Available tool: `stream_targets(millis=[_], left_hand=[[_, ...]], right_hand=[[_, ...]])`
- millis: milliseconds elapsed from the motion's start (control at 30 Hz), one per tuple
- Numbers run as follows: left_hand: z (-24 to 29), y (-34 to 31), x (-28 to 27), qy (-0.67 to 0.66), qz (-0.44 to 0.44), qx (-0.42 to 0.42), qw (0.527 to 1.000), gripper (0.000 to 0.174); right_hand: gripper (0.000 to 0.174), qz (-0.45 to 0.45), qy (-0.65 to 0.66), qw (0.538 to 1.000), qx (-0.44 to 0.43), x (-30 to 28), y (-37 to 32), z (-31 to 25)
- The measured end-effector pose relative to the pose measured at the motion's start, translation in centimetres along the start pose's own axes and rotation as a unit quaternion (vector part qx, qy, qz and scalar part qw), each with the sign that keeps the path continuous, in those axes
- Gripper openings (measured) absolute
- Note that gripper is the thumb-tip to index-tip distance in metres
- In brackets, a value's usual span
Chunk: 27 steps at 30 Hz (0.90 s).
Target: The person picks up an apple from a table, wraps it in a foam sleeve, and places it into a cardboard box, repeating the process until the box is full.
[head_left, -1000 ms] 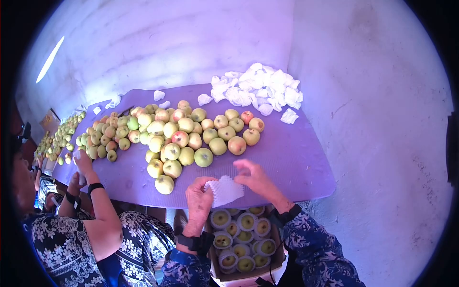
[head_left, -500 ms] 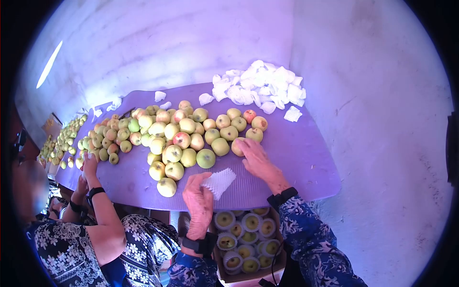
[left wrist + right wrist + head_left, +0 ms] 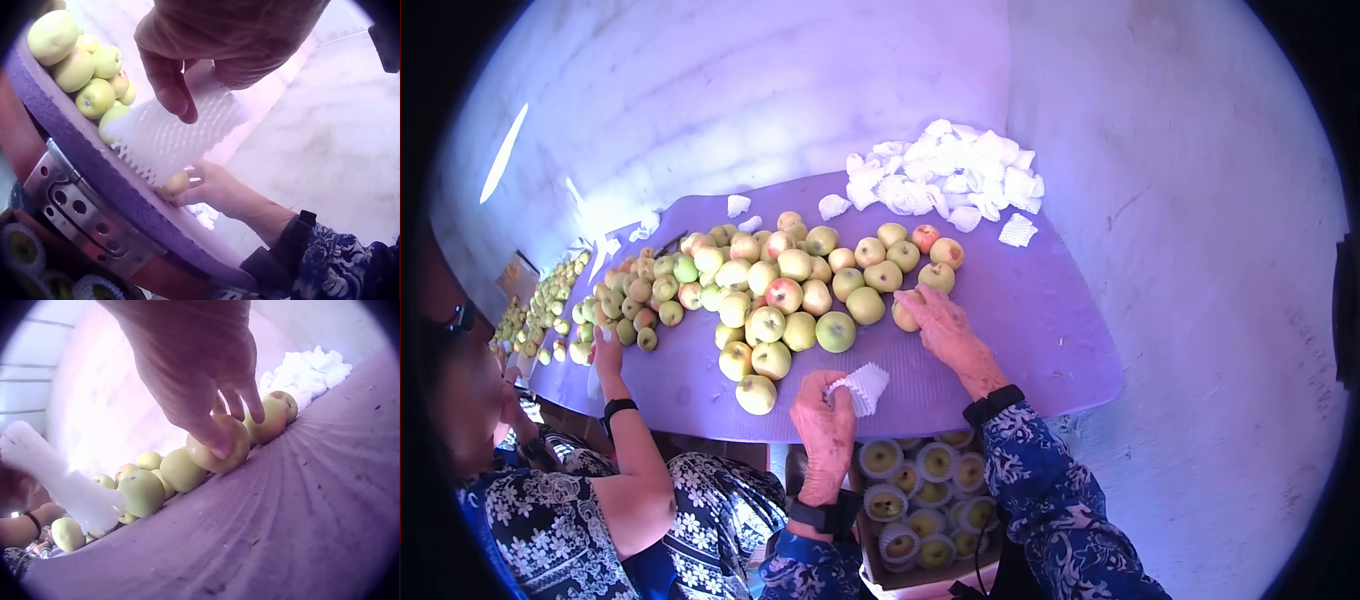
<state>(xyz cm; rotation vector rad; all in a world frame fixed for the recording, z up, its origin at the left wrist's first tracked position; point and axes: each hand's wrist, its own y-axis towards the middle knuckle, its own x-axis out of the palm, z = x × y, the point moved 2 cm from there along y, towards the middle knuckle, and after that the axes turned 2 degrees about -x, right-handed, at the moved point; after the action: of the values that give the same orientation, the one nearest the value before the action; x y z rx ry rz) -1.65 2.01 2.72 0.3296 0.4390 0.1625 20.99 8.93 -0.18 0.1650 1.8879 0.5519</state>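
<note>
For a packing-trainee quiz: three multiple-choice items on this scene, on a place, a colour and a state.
1. Where is the heap of loose white foam nets? A on the floor; B at the purple foam mat's far end; C on a lap.
2. What colour is the foam mesh sleeve in the left hand? A white; B green; C red.
3. The right hand: A hangs idle; B grips a yellow-red apple; C holds a knife.
B, beyond the apples; A, white in the left wrist view; B, fingers curl round it.

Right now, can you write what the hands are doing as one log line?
left hand: holds foam net | right hand: grips apple | surface: purple mat, apple resting on it
</note>
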Motion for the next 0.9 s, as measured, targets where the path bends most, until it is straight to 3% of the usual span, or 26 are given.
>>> stream_targets(millis=[167, 267, 367, 400, 467, 600, 700, 800, 900], left_hand=[[-1.4, 0.0, 1.0, -0.108, 0.000, -0.047, 0.993, 0.024], [-2.3, 0.6, 1.4, -0.098, 0.012, 0.096, 0.990, 0.023], [-1.7, 0.1, 1.4, -0.112, -0.045, -0.039, 0.992, 0.022], [-1.6, 0.2, 1.6, -0.084, -0.034, -0.021, 0.996, 0.021], [-1.3, 0.1, 1.8, -0.027, -0.014, 0.009, 0.999, 0.020], [0.7, -0.4, 1.6, 0.074, 0.013, 0.044, 0.996, 0.016], [0.6, -0.5, 2.0, 0.127, 0.006, 0.064, 0.990, 0.015], [1.1, -0.7, 2.5, 0.129, 0.005, 0.062, 0.990, 0.015], [1.1, -0.7, 3.6, 0.106, 0.005, 0.042, 0.994, 0.015]], right_hand=[[0.050, 0.043, 0.044, 0.996, 0.059, 0.0, -0.4, 1.4], [0.045, 0.060, 0.091, 0.986, 0.125, -1.3, -0.9, 1.5], [0.044, -0.008, 0.160, 0.970, 0.181, -2.5, -1.2, 1.6], [0.044, -0.043, 0.185, 0.963, 0.193, -2.7, -1.1, 1.7], [0.042, -0.082, 0.376, 0.888, 0.252, -2.6, -1.3, 1.7], [0.043, -0.090, 0.663, 0.681, 0.297, -3.5, -3.1, 1.0], [0.045, -0.082, 0.772, 0.593, 0.215, -3.8, -4.4, 1.4], [0.046, -0.091, 0.801, 0.562, 0.188, -5.1, -5.4, 1.3], [0.049, -0.088, 0.799, 0.571, 0.168, -6.3, -5.8, 0.5]])
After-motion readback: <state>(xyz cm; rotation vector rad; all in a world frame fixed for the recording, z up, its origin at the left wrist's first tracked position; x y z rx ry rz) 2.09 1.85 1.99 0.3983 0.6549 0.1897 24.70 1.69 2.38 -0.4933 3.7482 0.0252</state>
